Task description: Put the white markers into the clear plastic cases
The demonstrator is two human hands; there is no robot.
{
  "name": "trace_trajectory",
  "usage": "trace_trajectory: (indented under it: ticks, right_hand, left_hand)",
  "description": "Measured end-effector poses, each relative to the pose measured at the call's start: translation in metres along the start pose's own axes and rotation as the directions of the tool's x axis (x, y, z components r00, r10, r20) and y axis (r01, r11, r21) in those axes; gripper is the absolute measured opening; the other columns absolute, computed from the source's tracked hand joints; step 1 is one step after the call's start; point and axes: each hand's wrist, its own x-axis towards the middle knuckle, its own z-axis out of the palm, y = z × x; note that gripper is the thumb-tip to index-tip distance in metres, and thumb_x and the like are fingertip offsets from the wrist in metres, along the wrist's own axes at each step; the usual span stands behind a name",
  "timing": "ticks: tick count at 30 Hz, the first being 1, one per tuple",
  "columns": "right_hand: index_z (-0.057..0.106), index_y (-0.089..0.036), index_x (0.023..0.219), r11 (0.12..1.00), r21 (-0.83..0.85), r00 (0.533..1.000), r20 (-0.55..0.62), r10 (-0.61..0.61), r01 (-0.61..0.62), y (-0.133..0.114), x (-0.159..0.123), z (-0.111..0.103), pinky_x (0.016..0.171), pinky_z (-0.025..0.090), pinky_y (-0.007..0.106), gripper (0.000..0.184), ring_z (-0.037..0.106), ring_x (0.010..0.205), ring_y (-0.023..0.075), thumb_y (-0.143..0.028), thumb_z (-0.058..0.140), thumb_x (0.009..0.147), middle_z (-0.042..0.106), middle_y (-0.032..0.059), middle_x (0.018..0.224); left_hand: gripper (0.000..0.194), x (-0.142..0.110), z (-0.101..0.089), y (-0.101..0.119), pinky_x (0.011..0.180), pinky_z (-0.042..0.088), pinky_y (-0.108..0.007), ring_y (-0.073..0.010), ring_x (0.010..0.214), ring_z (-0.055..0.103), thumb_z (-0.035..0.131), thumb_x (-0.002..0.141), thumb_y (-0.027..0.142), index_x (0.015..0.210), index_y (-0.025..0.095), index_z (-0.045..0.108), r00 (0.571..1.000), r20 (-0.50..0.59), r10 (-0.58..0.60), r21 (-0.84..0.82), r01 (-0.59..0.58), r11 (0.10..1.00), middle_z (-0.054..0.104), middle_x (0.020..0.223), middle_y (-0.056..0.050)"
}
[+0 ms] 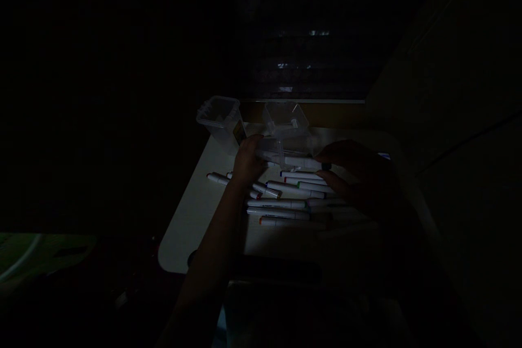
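Note:
The scene is very dark. My left hand (247,160) is closed around the near left side of a clear plastic box (297,145) near the back of the white table. Between the thumb and fingers of my right hand (353,169) is a white marker (302,163) with a dark end, held level at the box's near side. Below my hands lie several white markers (296,189) with coloured ends, roughly side by side. More of them, such as a red-ended marker (218,178), rest partly behind my left wrist. Shadow hides the fingers' details.
A clear tub (222,114) with a label stands open at the table's back left corner. The white table (183,234) has rounded corners. A dark long object (277,267) lies along its near edge. Behind the table is a dark, shiny surface (302,60).

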Motion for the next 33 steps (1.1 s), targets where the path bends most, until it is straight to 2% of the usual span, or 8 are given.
trace_trajectory:
  ticks: [11, 20, 28, 31, 33]
  right_hand:
    - [0.066, -0.021, 0.101, 0.999, -0.015, 0.999, -0.01, -0.042, 0.042, 0.002, 0.0, 0.004, 0.077, 0.056, 0.029, 0.013, 0.069, 0.092, 0.0164, -0.023, 0.057, 0.091, 0.073, 0.0048, 0.098]
    - [0.067, -0.022, 0.102, 1.0, 0.002, 1.0, 0.013, -0.006, 0.006, 0.002, -0.001, 0.002, 0.08, 0.056, 0.03, 0.015, 0.068, 0.095, 0.0167, -0.024, 0.056, 0.091, 0.073, 0.004, 0.101]
    - [0.066, -0.021, 0.099, 1.0, -0.019, 0.997, -0.071, -0.021, 0.019, 0.012, 0.0, -0.002, 0.078, 0.056, 0.03, 0.013, 0.069, 0.09, 0.0167, -0.02, 0.057, 0.089, 0.073, 0.004, 0.097]
    - [0.067, -0.021, 0.096, 1.0, 0.004, 0.996, -0.086, 0.024, -0.024, 0.025, -0.002, -0.003, 0.076, 0.056, 0.03, 0.012, 0.069, 0.087, 0.0172, -0.021, 0.058, 0.088, 0.073, 0.0043, 0.094]
    - [0.067, -0.021, 0.096, 0.994, 0.028, 0.993, -0.045, 0.109, -0.107, 0.035, -0.004, -0.004, 0.074, 0.056, 0.031, 0.013, 0.069, 0.085, 0.0177, -0.024, 0.057, 0.088, 0.073, 0.0048, 0.093]
  left_hand:
    - [0.068, 0.001, -0.002, 0.002, 0.103, 0.046, -0.046, -0.0301, 0.119, 0.056, 0.062, 0.06, 0.009, 0.126, 0.019, 0.048, 1.0, 0.014, -0.022, -0.016, 0.022, 1.0, 0.058, 0.128, -0.012]
    - [0.067, 0.0, 0.001, -0.002, 0.103, 0.046, -0.046, -0.0302, 0.12, 0.056, 0.063, 0.062, 0.013, 0.127, 0.017, 0.046, 1.0, -0.003, 0.013, -0.006, -0.013, 1.0, 0.059, 0.128, -0.013]
    - [0.069, -0.001, 0.002, -0.002, 0.104, 0.046, -0.044, -0.0295, 0.119, 0.056, 0.063, 0.061, 0.011, 0.127, 0.018, 0.047, 1.0, 0.003, -0.008, 0.006, 0.008, 1.0, 0.059, 0.127, -0.011]
    - [0.07, -0.001, 0.002, -0.002, 0.104, 0.046, -0.045, -0.0298, 0.12, 0.056, 0.062, 0.059, 0.009, 0.127, 0.018, 0.047, 1.0, 0.0, 0.001, 0.003, -0.001, 1.0, 0.059, 0.128, -0.011]
    - [0.072, 0.0, 0.003, -0.003, 0.104, 0.046, -0.045, -0.0299, 0.12, 0.056, 0.061, 0.057, 0.007, 0.127, 0.018, 0.047, 1.0, 0.002, -0.001, 0.009, 0.001, 1.0, 0.058, 0.13, -0.012]
